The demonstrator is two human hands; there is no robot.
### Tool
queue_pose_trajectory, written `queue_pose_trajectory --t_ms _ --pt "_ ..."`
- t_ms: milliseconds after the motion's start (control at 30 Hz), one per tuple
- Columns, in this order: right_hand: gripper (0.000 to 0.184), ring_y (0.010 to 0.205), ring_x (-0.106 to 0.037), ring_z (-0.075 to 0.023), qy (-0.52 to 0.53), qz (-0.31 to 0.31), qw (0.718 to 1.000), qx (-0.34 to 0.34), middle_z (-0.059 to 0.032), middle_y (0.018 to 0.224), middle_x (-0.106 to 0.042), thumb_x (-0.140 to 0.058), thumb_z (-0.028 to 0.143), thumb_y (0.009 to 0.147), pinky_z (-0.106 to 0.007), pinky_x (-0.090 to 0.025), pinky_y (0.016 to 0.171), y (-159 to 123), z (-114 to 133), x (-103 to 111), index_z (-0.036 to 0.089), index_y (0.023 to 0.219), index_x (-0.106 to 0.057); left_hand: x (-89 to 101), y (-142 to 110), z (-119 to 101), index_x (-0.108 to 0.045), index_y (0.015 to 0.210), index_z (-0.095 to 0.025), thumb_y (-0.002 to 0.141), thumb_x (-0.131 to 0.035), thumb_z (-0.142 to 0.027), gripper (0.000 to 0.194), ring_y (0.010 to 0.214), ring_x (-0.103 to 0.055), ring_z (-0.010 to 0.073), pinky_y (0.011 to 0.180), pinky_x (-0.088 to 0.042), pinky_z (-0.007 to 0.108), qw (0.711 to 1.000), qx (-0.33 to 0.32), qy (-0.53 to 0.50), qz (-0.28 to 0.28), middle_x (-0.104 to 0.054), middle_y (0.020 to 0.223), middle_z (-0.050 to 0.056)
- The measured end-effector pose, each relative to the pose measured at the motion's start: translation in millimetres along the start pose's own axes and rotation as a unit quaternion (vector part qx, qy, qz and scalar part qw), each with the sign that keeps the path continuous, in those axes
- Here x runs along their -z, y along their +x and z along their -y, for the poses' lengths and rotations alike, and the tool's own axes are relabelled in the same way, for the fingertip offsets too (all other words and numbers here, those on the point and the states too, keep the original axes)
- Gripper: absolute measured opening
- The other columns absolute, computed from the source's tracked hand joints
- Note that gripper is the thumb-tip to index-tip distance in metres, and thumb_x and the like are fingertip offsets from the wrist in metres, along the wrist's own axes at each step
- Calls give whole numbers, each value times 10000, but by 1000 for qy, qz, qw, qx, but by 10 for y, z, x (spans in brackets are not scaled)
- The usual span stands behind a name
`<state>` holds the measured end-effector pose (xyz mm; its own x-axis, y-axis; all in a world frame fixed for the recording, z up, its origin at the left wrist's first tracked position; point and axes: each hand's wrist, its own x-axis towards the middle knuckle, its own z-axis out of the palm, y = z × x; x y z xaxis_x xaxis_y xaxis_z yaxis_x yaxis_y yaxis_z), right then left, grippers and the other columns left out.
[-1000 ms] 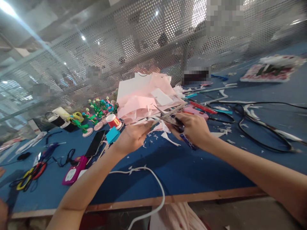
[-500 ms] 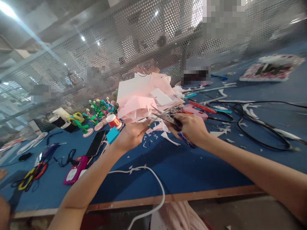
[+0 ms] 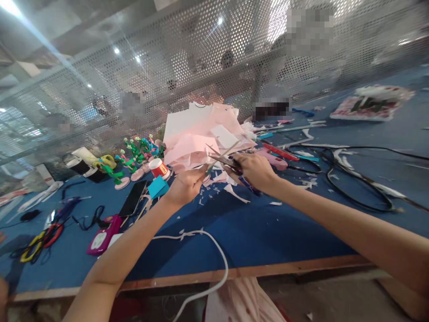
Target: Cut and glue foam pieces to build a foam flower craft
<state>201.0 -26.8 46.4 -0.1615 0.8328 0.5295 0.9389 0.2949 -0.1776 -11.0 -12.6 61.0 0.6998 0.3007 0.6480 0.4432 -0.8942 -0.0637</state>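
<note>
My right hand (image 3: 257, 172) is closed around the handles of a pair of scissors (image 3: 224, 159), whose blades stand apart and point left. My left hand (image 3: 187, 185) is closed in a pinch on a thin pale strip (image 3: 232, 146), which slants up to the right across the scissor blades. Its exact material is too small to make out. Behind both hands lies a pile of pink and white sheets (image 3: 191, 150). Small white scraps (image 3: 231, 193) are scattered on the table below the hands.
A red paper cup (image 3: 158, 168), a blue pad (image 3: 158, 188) and a phone (image 3: 133, 199) lie left, near small green craft plants (image 3: 134, 163). Right are a pink glue gun (image 3: 273, 159) and black cable (image 3: 330, 176). A white cable (image 3: 219, 250) crosses the table's front edge.
My right hand and the scissors have shifted slightly left, and the blades now cross the pale strip. My left hand stays nearly in place. The camera view has tilted a little.
</note>
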Motion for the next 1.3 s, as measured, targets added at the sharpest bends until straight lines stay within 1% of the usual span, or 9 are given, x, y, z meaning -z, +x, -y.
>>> queue_pose_trajectory --t_ms 133,300,567,733,833,933,1033,1200,1300 --pt "197 736 -602 -210 -27 21 998 58 -128 862 -663 -477 259 756 -266 -339 577 158 -3 -13 142 882 -574 -50 -4 -8 -590 1107 -74 888 -384 -157 312 555 -588 107 529 -452 200 999 22 -17 24 -668 660 55" --pt "178 643 -584 -195 -44 48 998 -9 -118 740 -667 -453 238 769 -269 -300 547 258 6 -44 141 781 -601 2 36 95 -639 1014 -69 881 -406 -181 290 482 -537 93 481 -408 200 997 76 -17 28 -637 593 41" --pt "167 729 -598 -205 -19 12 1000 0 -108 814 -668 -434 171 733 -265 -335 579 116 -19 -88 169 819 -577 -19 47 90 -616 1082 -80 886 -410 -178 300 491 -548 102 495 -403 206 994 72 -28 82 -637 575 37" --pt "194 719 -595 -213 -4 16 1000 -5 -96 795 -657 -428 86 667 -268 -327 573 107 -37 -104 179 795 -541 -14 42 94 -602 1110 -78 901 -388 -212 327 490 -538 101 504 -409 207 995 61 -56 61 -637 579 37" --pt "49 671 -578 -207 61 -6 998 4 -98 773 -636 -471 194 707 -274 -339 566 97 -3 -96 187 743 -503 18 54 60 -625 1078 -105 907 -379 -245 330 485 -527 91 492 -405 195 990 85 -107 44 -633 574 28" --pt "151 631 -555 -194 158 -19 987 39 -77 693 -598 -492 335 729 -281 -367 589 78 45 -48 197 676 -460 75 83 -10 -673 953 -132 899 -401 -260 305 460 -506 75 475 -397 182 975 139 -166 49 -603 528 9" --pt "144 580 -524 -163 237 24 969 58 -42 623 -567 -510 314 705 -269 -369 583 61 85 28 193 643 -463 151 120 -86 -686 884 -130 887 -425 -250 287 428 -484 63 451 -386 172 956 183 -218 65 -557 471 -10" --pt "108 528 -478 -123 329 61 941 48 -2 568 -528 -503 279 694 -243 -353 554 31 136 110 182 647 -495 268 160 -163 -643 1031 -136 890 -417 -280 303 300 -394 22 321 -303 157 893 271 -337 128 -569 535 -27" --pt "107 530 -468 -121 318 62 945 47 3 561 -519 -513 280 682 -243 -346 556 37 127 99 181 642 -499 308 170 -149 -632 1043 -129 890 -412 -271 304 299 -394 18 313 -302 151 874 281 -365 153 -578 545 -25"
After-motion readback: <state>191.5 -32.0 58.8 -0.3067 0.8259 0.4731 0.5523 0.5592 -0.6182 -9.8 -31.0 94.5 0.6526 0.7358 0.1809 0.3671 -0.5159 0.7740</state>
